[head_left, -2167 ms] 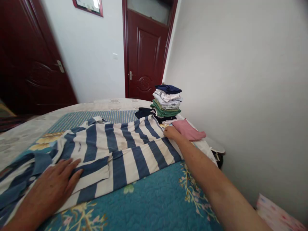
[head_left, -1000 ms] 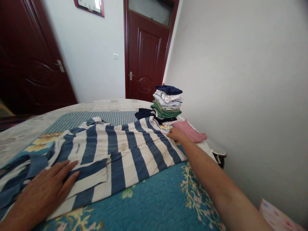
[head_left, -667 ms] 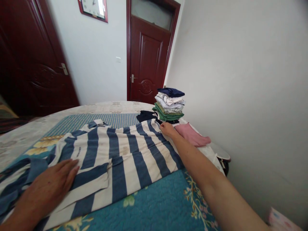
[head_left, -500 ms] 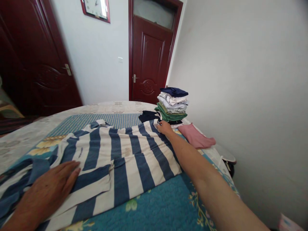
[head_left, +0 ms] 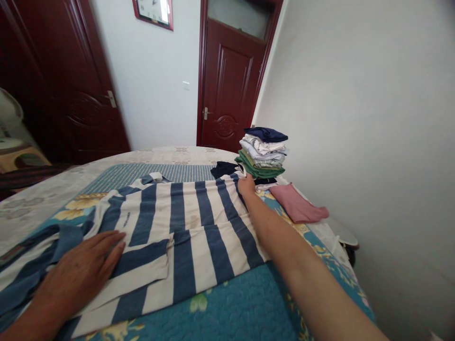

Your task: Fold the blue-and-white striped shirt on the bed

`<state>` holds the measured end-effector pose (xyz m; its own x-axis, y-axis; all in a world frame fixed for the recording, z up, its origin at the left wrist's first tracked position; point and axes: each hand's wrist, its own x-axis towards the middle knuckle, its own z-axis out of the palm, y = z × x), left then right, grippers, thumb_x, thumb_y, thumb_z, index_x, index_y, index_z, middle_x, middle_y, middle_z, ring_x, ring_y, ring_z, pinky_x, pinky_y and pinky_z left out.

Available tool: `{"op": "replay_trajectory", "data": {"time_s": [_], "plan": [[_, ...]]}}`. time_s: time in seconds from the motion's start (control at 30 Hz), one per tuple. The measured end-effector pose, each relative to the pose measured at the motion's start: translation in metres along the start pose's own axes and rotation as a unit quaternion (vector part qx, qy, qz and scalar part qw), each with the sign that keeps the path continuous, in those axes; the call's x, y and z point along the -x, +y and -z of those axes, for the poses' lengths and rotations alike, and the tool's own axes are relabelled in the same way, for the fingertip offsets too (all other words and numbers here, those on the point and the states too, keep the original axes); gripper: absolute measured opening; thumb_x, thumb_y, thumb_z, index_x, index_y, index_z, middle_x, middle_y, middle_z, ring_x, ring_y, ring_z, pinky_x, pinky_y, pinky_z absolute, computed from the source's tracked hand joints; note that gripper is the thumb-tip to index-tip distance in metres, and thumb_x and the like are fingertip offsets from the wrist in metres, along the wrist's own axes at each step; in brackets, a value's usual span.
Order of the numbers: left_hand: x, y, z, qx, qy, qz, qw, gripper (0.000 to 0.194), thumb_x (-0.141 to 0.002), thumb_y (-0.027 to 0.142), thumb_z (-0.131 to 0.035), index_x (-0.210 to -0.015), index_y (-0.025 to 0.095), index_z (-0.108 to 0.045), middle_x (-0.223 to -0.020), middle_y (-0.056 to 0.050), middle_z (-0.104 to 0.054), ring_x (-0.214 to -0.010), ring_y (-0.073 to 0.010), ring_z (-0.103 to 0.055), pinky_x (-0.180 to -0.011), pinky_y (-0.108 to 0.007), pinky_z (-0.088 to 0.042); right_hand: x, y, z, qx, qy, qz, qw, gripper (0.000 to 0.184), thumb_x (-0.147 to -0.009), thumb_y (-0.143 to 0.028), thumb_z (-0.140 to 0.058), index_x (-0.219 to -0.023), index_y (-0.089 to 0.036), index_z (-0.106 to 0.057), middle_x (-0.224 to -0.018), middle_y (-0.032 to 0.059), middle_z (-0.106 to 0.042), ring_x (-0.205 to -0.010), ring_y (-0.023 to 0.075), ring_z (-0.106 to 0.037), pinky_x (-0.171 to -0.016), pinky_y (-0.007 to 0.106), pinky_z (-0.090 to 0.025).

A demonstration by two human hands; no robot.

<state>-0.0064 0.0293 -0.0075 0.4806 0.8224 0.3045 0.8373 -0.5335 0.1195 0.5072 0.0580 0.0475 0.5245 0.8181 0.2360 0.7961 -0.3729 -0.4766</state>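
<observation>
Blue-and-white striped polo shirt [head_left: 185, 222] lies spread on the teal quilted bedspread [head_left: 227, 303], with a folded flap on the near side. Left hand [head_left: 80, 274] rests palm down on that flap, grip released, fingers spread, apparently pinning the cloth so it stays flat. Right hand [head_left: 246, 185] reaches across to the shirt's far edge, fingers curled there; can't tell if the grip is clenched on cloth or only touching. With the near side pressed and the far edge reached, the shirt seems held from 2 sides. Just past the right hand is a stack of folded clothes [head_left: 263, 151], navy on top, white and green below, set near the white wall [head_left: 355, 142], likely out of the way. Dark navy garment [head_left: 225, 169] sits just left of the stack, pink cloth [head_left: 296, 204] to the right.
</observation>
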Motion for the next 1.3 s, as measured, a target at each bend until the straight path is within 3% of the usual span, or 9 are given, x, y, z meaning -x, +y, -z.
{"op": "replay_trajectory", "data": {"time_s": [0.13, 0.33, 0.53, 0.73, 0.83, 0.93, 1.07, 1.17, 1.3], "plan": [[0.000, 0.003, 0.001, -0.004, 0.013, -0.011, 1.000, 0.061, -0.099, 0.055, -0.037, -0.129, 0.016, -0.074, -0.136, -0.013, -0.072, -0.129, -0.0319, -0.065, -0.117, -0.050, -0.047, 0.036, -0.015, -0.013, -0.047, 0.047, 0.083, 0.994, 0.058, -0.099, -0.018, -0.043, -0.155, -0.007, -0.047, -0.153, 0.0198, -0.055, -0.145, 0.0295, -0.047, -0.124, 0.044, -0.036], [0.001, 0.011, 0.006, -0.015, 0.027, -0.025, 0.999, 0.055, -0.104, 0.051, -0.037, -0.131, 0.018, -0.071, -0.136, -0.015, -0.071, -0.126, -0.0316, -0.066, -0.113, -0.048, -0.049, 0.132, -0.025, -0.019, -0.002, -0.123, 0.335, 0.934, 0.059, -0.106, -0.051, -0.046, -0.154, -0.018, -0.052, -0.163, 0.0154, -0.047, -0.154, 0.0294, -0.037, -0.127, 0.049, -0.028], [0.002, 0.015, 0.008, 0.002, 0.039, -0.023, 0.999, 0.052, -0.106, 0.049, -0.036, -0.130, 0.015, -0.067, -0.133, -0.016, -0.070, -0.122, -0.0320, -0.065, -0.111, -0.048, -0.048, 0.137, 0.029, 0.014, 0.139, -0.147, 0.205, 0.958, 0.060, -0.109, -0.055, -0.037, -0.161, -0.024, -0.043, -0.171, 0.0121, -0.035, -0.157, 0.0329, -0.030, -0.125, 0.062, -0.023], [0.008, 0.036, 0.020, 0.027, 0.164, -0.031, 0.986, 0.040, -0.103, 0.034, -0.045, -0.131, 0.014, -0.066, -0.133, -0.018, -0.067, -0.129, -0.0314, -0.060, -0.115, -0.052, -0.046, 0.131, 0.099, 0.044, 0.189, 0.046, 0.102, 0.976, 0.050, -0.108, -0.034, -0.035, -0.139, -0.004, -0.060, -0.137, 0.0272, -0.065, -0.128, 0.0333, -0.061, -0.110, 0.048, -0.045], [0.023, 0.041, 0.038, 0.020, 0.205, -0.048, 0.977, 0.036, -0.100, 0.023, -0.046, -0.128, 0.017, -0.068, -0.136, -0.017, -0.065, -0.133, -0.0303, -0.057, -0.115, -0.053, -0.046, 0.153, 0.125, 0.053, 0.155, 0.128, 0.179, 0.963, 0.043, -0.103, -0.028, -0.040, -0.132, -0.007, -0.063, -0.130, 0.0233, -0.069, -0.124, 0.0321, -0.063, -0.109, 0.047, -0.047], [0.058, 0.029, 0.058, 0.004, 0.184, -0.060, 0.981, 0.035, -0.098, 0.018, -0.046, -0.122, 0.018, -0.071, -0.127, -0.015, -0.070, -0.126, -0.0296, -0.062, -0.112, -0.050, -0.050, 0.193, 0.145, 0.063, 0.103, 0.122, 0.286, 0.945, 0.040, -0.099, -0.028, -0.044, -0.128, -0.010, -0.066, -0.127, 0.0199, -0.070, -0.125, 0.0314, -0.063, -0.114, 0.048, -0.046], [0.121, 0.000, 0.076, -0.026, 0.099, -0.049, 0.994, 0.035, -0.093, 0.016, -0.048, -0.115, 0.018, -0.075, -0.115, -0.014, -0.076, -0.111, -0.0294, -0.069, -0.104, -0.046, -0.055, 0.246, 0.168, 0.077, 0.056, 0.011, 0.362, 0.930, 0.039, -0.093, -0.027, -0.051, -0.124, -0.017, -0.072, -0.131, 0.0153, -0.071, -0.125, 0.0298, -0.064, -0.114, 0.049, -0.049], [0.153, -0.009, 0.081, -0.045, 0.043, -0.046, 0.997, 0.045, -0.092, 0.017, -0.048, -0.130, 0.019, -0.071, -0.131, -0.013, -0.074, -0.121, -0.0291, -0.068, -0.108, -0.045, -0.053, 0.261, 0.180, 0.083, 0.071, -0.016, 0.364, 0.928, 0.044, -0.089, -0.024, -0.053, -0.128, -0.017, -0.073, -0.139, 0.0148, -0.069, -0.129, 0.0309, -0.064, -0.117, 0.051, -0.047], [0.156, -0.002, 0.087, -0.058, -0.018, -0.038, 0.997, 0.055, -0.096, 0.016, -0.043, -0.148, 0.024, -0.062, -0.146, -0.011, -0.067, -0.129, -0.0280, -0.065, -0.108, -0.046, -0.053, 0.254, 0.180, 0.088, 0.129, -0.031, 0.330, 0.935, 0.052, -0.084, -0.015, -0.050, -0.131, -0.017, -0.074, -0.136, 0.0140, -0.071, -0.126, 0.0304, -0.067, -0.116, 0.050, -0.048]]}}
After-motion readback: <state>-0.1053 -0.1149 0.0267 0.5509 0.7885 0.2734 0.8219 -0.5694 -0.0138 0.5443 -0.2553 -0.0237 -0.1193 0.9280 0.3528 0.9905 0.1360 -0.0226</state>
